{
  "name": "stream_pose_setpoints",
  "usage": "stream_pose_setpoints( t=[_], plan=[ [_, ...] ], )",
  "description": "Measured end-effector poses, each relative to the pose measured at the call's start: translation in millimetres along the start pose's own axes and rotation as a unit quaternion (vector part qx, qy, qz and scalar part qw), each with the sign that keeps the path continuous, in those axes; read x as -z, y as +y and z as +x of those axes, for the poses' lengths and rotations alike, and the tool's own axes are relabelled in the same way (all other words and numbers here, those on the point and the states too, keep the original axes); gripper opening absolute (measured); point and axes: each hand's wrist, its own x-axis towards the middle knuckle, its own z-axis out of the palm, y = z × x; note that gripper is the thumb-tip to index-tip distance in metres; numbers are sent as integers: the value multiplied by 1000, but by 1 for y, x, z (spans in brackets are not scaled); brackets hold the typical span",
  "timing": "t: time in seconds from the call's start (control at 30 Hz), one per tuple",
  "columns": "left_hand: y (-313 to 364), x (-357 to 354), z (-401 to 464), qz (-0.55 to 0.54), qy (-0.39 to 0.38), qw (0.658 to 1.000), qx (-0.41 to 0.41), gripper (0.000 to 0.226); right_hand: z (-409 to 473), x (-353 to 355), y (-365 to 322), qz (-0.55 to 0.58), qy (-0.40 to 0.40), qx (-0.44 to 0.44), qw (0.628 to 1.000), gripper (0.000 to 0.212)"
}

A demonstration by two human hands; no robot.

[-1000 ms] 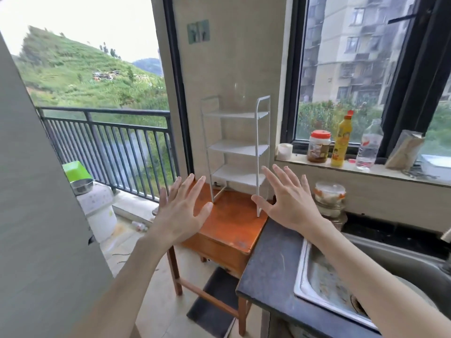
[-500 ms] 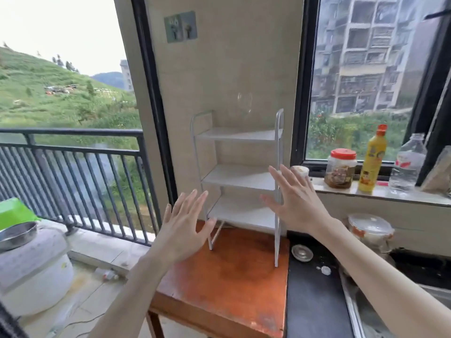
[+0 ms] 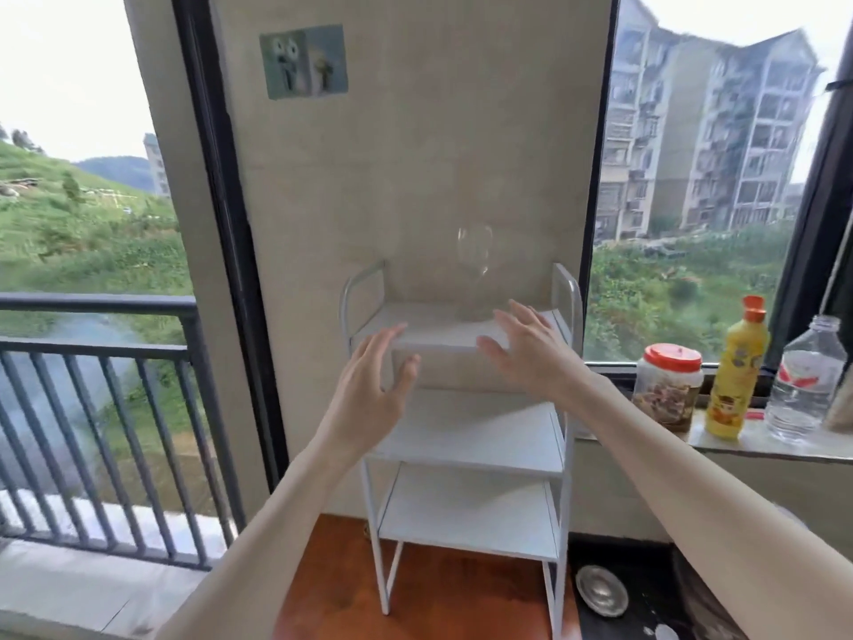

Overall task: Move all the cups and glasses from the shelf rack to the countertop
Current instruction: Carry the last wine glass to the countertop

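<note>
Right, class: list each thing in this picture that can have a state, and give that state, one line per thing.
wine glass: upright, empty, on the rack's top shelf
shelf rack: upright, lower two shelves bare
left hand: open, holding nothing
right hand: open, holding nothing, short of the glass
red-lidded jar: closed, partly filled
yellow bottle: capped, upright
clear bottle: upright, cap out of sight

No lettering can be read anywhere; to the right of the right hand [image 3: 531, 348], the yellow bottle [image 3: 735, 376] carries a printed label too blurred to make out, and the clear bottle [image 3: 803, 385] shows only a red mark
</note>
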Motion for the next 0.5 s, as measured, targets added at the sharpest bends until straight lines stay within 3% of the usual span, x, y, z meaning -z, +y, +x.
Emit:
stream_pose_setpoints(
  t=[0.17, 0.5],
  plan=[
    [-12, -15, 72, -71, 52, 996, 11, 48, 48, -16, 7, -38, 4, -41, 998, 43],
    [-13, -82, 199, -214, -22, 968, 128, 85, 83, -26, 31, -87, -116, -115, 983, 70]
  ],
)
